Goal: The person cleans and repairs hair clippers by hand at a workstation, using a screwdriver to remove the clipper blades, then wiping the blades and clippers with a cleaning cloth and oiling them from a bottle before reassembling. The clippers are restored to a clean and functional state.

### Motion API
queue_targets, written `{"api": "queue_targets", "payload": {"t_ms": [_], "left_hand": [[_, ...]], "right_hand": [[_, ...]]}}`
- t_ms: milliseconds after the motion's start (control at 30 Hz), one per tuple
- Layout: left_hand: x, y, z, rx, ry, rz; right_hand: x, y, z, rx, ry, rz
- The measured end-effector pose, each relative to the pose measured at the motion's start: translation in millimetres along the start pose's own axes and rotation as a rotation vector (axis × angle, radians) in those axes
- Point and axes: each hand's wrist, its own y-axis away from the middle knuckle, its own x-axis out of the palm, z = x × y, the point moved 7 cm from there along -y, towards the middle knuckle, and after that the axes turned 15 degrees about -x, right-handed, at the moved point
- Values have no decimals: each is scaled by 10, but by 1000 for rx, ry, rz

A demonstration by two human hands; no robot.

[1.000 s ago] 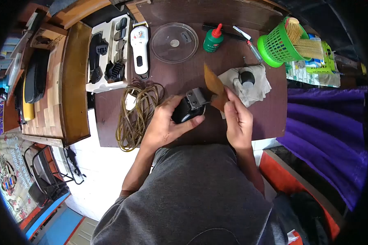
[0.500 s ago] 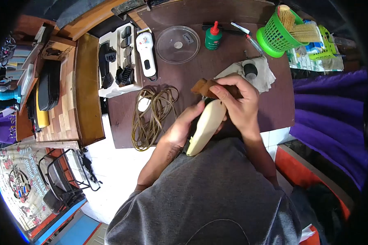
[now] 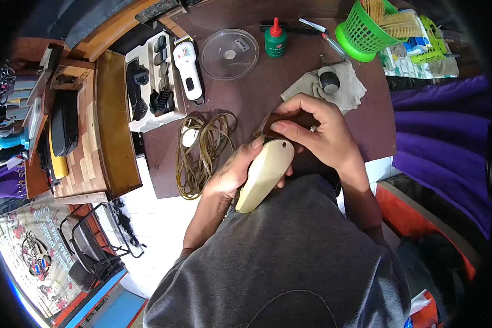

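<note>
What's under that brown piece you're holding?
The cream clipper, gripped by the left hand, runs under it. The brown piece and right hand cover the clipper's tip.

Nothing legible. Green bottle [image 3: 275, 38], beyond the right fingers [image 3: 287, 128]: label print, possibly a brand, too small. Banner [image 3: 35, 262], far left of them: lettering blurred.

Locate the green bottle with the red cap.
Head view, top centre: the green red-capped bottle stands on the brown table, between the clear round plastic lid and the green mesh basket.
</note>
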Motion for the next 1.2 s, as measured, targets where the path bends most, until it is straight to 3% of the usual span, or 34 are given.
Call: {"api": "queue_targets", "payload": {"t_ms": [167,300,367,433,500,533,600,633,667,800,900,967,1000,1033,1100,1167,1200], "left_hand": [[-46,5,35,44,-15,15],[-41,-53,-6,40,-13,19],[-57,-52,-39,88,68,78],[25,-46,-151,154,101,-15],[-123,-54,-142,150,67,-225],[-128,-68,-189,244,110,-227],[-151,-20,-254,288,72,-367],[-73,21,-348,359,32,-459],[-107,22,-318,388,-83,-372],[-27,24,-490,488,-57,-397],[-71,16,-497,437,93,-433],[-39,39,-535,537,-104,-532],[-64,33,-520,543,-289,-704],[122,111,-598,764,-939,-847],[96,10,-492,738,-378,-559],[33,84,-519,746,-683,-809],[-49,93,-514,688,-494,-804]], "right_hand": [[-21,144,-56,148,-133,54],[-234,178,-17,-70,51,-11],[-365,205,9,-144,208,-96],[-362,205,103,-158,282,-209],[-466,309,236,-161,379,-549],[-336,302,376,-157,417,-474],[-30,165,475,-509,445,-208],[142,118,509,-527,562,-52],[297,75,448,-528,647,-10],[415,28,341,-587,733,-5],[457,98,368,-648,809,49],[438,106,400,-618,825,30],[406,62,436,-578,818,5],[407,50,440,-577,822,3],[351,6,412,-497,747,-70],[388,20,469,-498,730,-85],[428,36,513,-537,770,-34]]}}
